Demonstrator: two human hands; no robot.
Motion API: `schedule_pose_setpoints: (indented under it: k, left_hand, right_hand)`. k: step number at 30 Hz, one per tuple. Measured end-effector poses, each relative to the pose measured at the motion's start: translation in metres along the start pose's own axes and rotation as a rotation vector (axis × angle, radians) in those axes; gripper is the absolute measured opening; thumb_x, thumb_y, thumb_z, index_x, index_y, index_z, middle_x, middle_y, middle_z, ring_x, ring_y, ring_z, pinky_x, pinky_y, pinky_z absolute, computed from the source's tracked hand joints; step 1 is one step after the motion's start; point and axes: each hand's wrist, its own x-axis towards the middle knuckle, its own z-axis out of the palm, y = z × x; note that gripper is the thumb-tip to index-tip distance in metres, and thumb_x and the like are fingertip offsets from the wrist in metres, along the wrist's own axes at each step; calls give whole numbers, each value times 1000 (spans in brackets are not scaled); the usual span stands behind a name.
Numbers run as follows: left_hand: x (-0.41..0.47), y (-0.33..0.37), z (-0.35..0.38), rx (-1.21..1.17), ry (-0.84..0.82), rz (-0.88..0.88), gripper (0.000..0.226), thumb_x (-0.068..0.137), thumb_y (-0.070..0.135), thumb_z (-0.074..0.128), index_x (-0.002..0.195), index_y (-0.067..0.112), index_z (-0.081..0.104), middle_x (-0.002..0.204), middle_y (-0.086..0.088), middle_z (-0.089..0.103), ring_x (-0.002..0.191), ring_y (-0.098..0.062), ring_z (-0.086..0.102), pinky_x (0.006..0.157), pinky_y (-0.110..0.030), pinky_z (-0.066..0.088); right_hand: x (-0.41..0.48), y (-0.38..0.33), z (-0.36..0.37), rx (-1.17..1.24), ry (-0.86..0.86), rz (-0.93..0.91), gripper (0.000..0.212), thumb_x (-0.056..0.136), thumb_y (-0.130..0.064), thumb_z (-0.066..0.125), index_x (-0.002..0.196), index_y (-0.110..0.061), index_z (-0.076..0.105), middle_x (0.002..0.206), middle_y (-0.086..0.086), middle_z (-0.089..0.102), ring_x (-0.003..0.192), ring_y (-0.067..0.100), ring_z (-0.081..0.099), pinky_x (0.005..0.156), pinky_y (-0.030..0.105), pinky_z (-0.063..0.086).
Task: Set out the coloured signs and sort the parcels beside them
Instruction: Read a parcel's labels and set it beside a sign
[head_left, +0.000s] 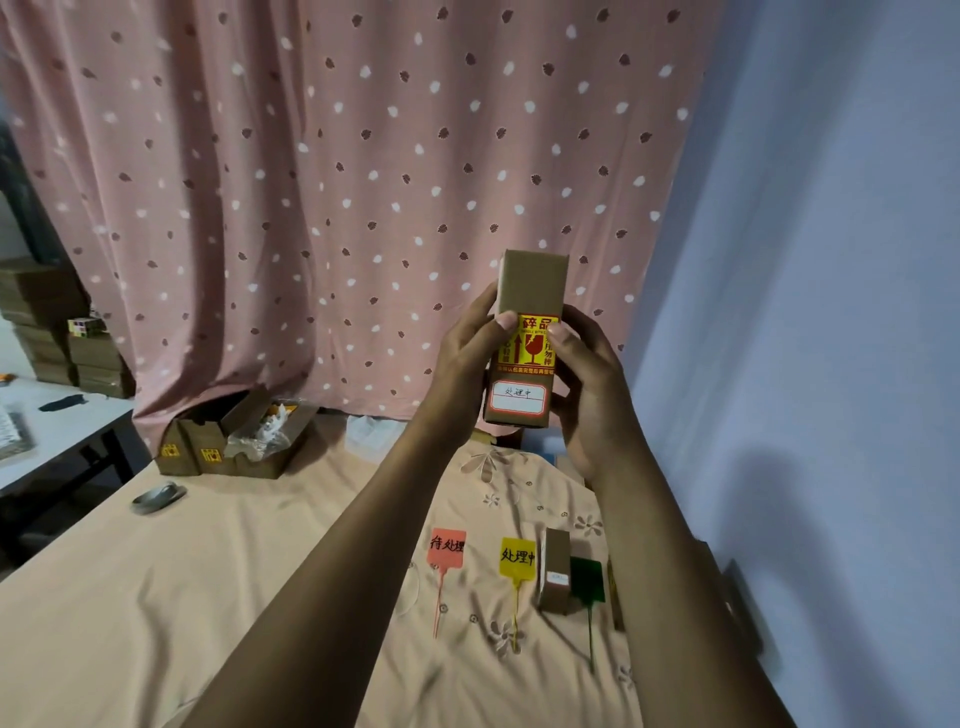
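Observation:
Both hands hold a tall brown cardboard parcel (530, 291) upright in the air in front of the curtain. It carries a yellow and red fragile sticker and a white handwritten label. My left hand (467, 358) grips its left side, my right hand (587, 379) its right side, thumbs on the front. Below, on the beige cloth, lie a red sign (447, 551), a yellow sign (517, 557) and a green sign (588, 579), each with a long tail. A small brown parcel (555, 569) stands between the yellow and green signs.
An open cardboard box (244, 441) with crumpled plastic sits at the back left of the table (156, 597). A roll of tape (158, 498) lies near the left edge. Stacked boxes (47, 322) stand on a white desk at left. A wall (831, 312) closes the right side.

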Motion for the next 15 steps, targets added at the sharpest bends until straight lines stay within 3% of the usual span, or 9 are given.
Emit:
schedule_pose_setpoints:
  k: [8,13,15]
  left_hand:
    - [-5,3,5,20,-19,18,61,95,38,53,147,8,45,106,1,70,92,-17,74,77,-26,58]
    - [-10,-2,7,23,-26,-1,58,98,37,51,147,8,45,106,1,72,94,-20,74,77,-28,59]
    - [-11,-5,8,49,-68,-50,58,99,40,48,151,14,41,113,3,71,103,-20,73,85,-32,59]
  right_hand:
    - [-7,-5,2,88,1,44,35,101,-40,54,133,-27,57,120,4,71,113,28,71,91,46,59]
    - [-10,-4,-2,79,37,71,41,98,-44,56,135,-25,57,124,6,71,114,28,70,95,53,58]
    - [-11,-3,-5,72,40,76,40,101,-42,54,136,-25,56,125,6,71,114,27,70,96,53,57]
